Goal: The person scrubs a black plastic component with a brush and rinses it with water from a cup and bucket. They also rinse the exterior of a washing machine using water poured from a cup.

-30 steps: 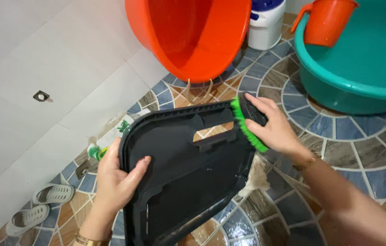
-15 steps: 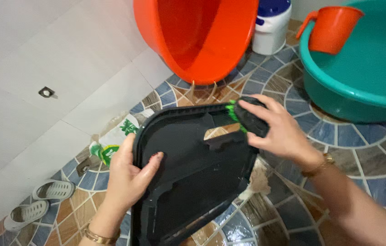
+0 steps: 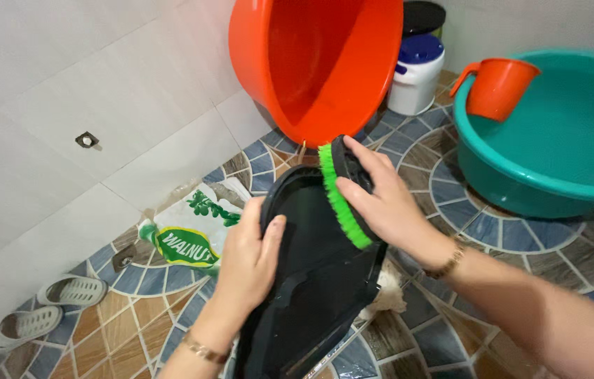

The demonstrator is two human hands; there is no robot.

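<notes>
A black plastic tray-like panel (image 3: 314, 281) stands tilted on edge over the tiled floor, seen nearly edge-on. My left hand (image 3: 255, 256) grips its left rim, thumb on the inner face. My right hand (image 3: 377, 200) holds a black scrub brush with bright green bristles (image 3: 342, 193) and presses the bristles against the panel's upper right edge.
An orange basin (image 3: 311, 63) leans against the white tiled wall behind. At right stands a teal basin (image 3: 556, 140) with an orange jug (image 3: 497, 88) on its rim. A white jar with a blue lid (image 3: 416, 74), a green-and-white bag (image 3: 188, 231) and grey sandals (image 3: 44, 309) lie on the floor.
My left hand has turned the panel from facing me to nearly edge-on. The brush has moved from the handle opening to the upper right edge. The view has shifted.
</notes>
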